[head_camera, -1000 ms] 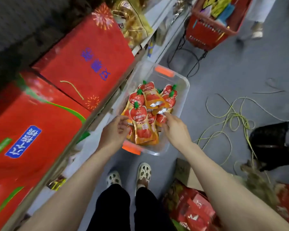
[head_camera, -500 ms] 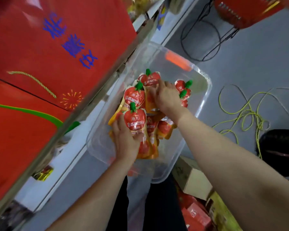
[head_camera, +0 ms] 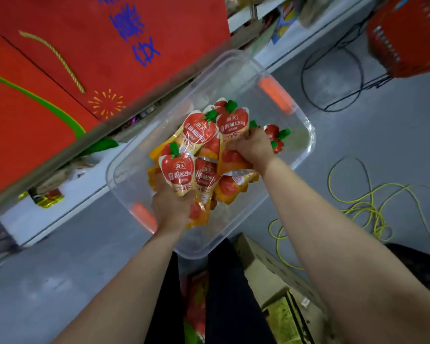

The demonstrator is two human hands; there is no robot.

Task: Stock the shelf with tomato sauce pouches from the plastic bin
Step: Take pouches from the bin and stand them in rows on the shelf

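A clear plastic bin [head_camera: 305,135] with orange handles sits on the grey floor and holds several tomato sauce pouches, red with green caps. My left hand [head_camera: 171,207] grips the bottom of one tomato sauce pouch [head_camera: 178,171] at the near side of the pile. My right hand [head_camera: 252,145] is closed on the lower end of another tomato sauce pouch [head_camera: 233,124] at the far side. Loose pouches [head_camera: 231,187] lie between and under both hands. The shelf edge [head_camera: 139,103] runs diagonally just left of the bin.
Large red gift boxes [head_camera: 85,45] fill the shelf at left. A red shopping basket [head_camera: 407,36] stands at top right with black wires below it. Yellow-green cord [head_camera: 363,207] lies coiled on the floor at right. A cardboard box [head_camera: 268,269] sits near my legs.
The view has come closer to the bin. My right hand closed on a far pouch and tipped it up. My left hand keeps its hold on the near pouch.
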